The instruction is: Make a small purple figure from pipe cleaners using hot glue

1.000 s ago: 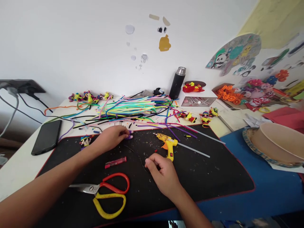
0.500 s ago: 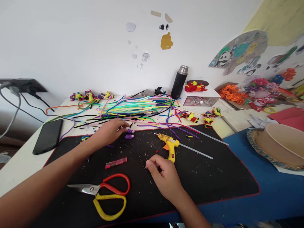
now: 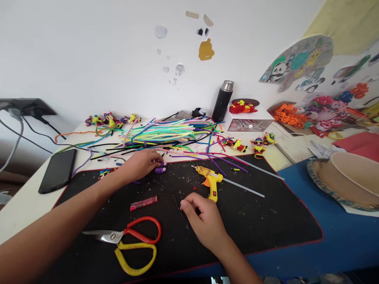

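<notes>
My left hand (image 3: 143, 165) reaches to the far edge of the black mat, its fingers closed on a small purple coiled pipe-cleaner piece that they partly cover. Just below the fingertips lies a second purple coiled piece (image 3: 160, 170) with a pale pink tip. Near the mat's middle, my right hand (image 3: 203, 217) is closed, thumb against the curled fingers, at the end of a thin black strand (image 3: 167, 190). Beside that hand lies a yellow hot glue gun (image 3: 211, 180) with a clear glue stick. A red lighter-like tool (image 3: 143, 203) and open-handled scissors (image 3: 120, 237) lie on the left.
Behind the mat (image 3: 251, 221) lies a heap of coloured pipe cleaners (image 3: 168, 132). Small pipe-cleaner figures (image 3: 259, 147) stand at the right and back. A phone (image 3: 57, 170), a black thermos (image 3: 223, 101), a white box (image 3: 250, 120) and a bowl (image 3: 355, 173) surround the work area.
My left hand has closed in slightly over the upper purple piece, covering more of it. My right hand stays in place at the black strand. The whole view has shifted slightly.
</notes>
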The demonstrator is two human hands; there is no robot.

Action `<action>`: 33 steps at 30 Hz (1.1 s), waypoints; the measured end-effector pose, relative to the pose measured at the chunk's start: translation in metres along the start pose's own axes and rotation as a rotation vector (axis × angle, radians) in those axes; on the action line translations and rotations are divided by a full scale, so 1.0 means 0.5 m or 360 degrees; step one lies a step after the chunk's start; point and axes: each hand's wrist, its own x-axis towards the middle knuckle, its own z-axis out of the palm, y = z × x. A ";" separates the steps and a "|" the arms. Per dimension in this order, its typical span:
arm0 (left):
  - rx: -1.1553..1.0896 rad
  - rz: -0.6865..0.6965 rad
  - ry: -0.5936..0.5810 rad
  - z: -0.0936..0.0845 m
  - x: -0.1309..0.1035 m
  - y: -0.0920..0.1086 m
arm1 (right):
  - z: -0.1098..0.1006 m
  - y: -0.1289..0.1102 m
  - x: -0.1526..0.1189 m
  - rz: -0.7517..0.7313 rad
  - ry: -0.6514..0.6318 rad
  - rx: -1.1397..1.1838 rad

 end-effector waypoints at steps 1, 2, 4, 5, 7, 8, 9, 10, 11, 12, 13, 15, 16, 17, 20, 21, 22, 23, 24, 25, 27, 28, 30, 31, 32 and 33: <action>0.0005 0.0018 0.0010 0.000 0.000 0.000 | 0.000 0.000 0.000 -0.0005 0.0001 -0.0004; 0.0013 0.0040 0.0024 0.000 0.001 0.001 | -0.001 0.000 0.000 -0.0008 0.0001 -0.0006; 0.0032 0.0070 0.0037 0.000 0.003 0.004 | -0.001 0.000 0.001 -0.0010 0.0000 0.0001; 0.0039 0.0064 0.0026 -0.001 0.003 0.006 | -0.002 0.000 0.001 -0.0011 0.0001 0.0006; 0.0043 0.0026 -0.0027 -0.004 0.004 0.011 | -0.001 0.000 0.002 -0.0015 0.0006 0.0012; 0.0042 0.0007 -0.0054 -0.005 0.004 0.014 | -0.001 0.000 0.002 -0.0017 0.0011 0.0012; 0.0043 -0.0008 -0.0070 -0.006 0.004 0.016 | -0.001 0.000 0.002 -0.0021 0.0015 0.0012; 0.0047 -0.0018 -0.0072 -0.006 0.003 0.017 | -0.001 -0.001 0.003 -0.0026 0.0018 0.0012; 0.0055 -0.0023 -0.0063 -0.006 0.002 0.018 | -0.001 -0.001 0.003 -0.0029 0.0018 0.0011; 0.0063 -0.0023 -0.0046 -0.006 0.001 0.018 | -0.001 -0.002 0.003 -0.0034 0.0018 0.0008; 0.0070 -0.0019 -0.0026 -0.004 0.000 0.017 | -0.001 -0.002 0.002 -0.0039 0.0017 0.0002; 0.0072 0.0008 0.0013 -0.001 -0.002 0.016 | -0.002 -0.004 0.002 -0.0044 0.0008 -0.0010; 0.0070 0.0029 0.0027 0.000 -0.002 0.014 | -0.002 -0.004 0.001 -0.0044 0.0005 -0.0013; 0.0069 0.0050 0.0039 0.002 -0.003 0.013 | -0.002 -0.005 0.001 -0.0044 0.0002 -0.0011; 0.0082 0.0101 0.0068 0.005 -0.005 0.009 | -0.002 -0.005 0.000 -0.0046 0.0006 -0.0007; 0.0088 0.0116 0.0073 0.006 -0.005 0.008 | -0.002 -0.005 0.000 -0.0048 0.0008 -0.0010; 0.0093 0.0131 0.0076 0.007 -0.006 0.007 | -0.002 -0.004 -0.001 -0.0048 0.0009 -0.0016; 0.0099 0.0144 0.0077 0.008 -0.006 0.006 | -0.002 -0.004 -0.001 -0.0048 0.0008 -0.0021; 0.0108 0.0156 0.0075 0.008 -0.006 0.005 | -0.002 -0.004 0.000 -0.0047 0.0006 -0.0024; 0.0119 0.0165 0.0069 0.009 -0.007 0.005 | -0.002 -0.004 0.000 -0.0047 0.0004 -0.0024; 0.0139 0.0175 0.0060 0.009 -0.007 0.005 | -0.002 -0.003 0.000 -0.0050 0.0003 -0.0023; 0.0144 0.0176 0.0058 0.009 -0.006 0.005 | -0.002 -0.003 0.000 -0.0053 0.0005 -0.0022; 0.0139 0.0173 0.0056 0.010 -0.006 0.006 | -0.002 -0.003 -0.001 -0.0058 0.0008 -0.0025; 0.0134 0.0169 0.0053 0.010 -0.006 0.007 | -0.002 -0.003 -0.001 -0.0059 0.0008 -0.0029; 0.0131 0.0165 0.0046 0.010 -0.006 0.007 | -0.002 -0.003 -0.001 -0.0060 0.0005 -0.0032; 0.0130 0.0161 0.0038 0.010 -0.006 0.007 | -0.003 -0.003 0.000 -0.0058 0.0003 -0.0037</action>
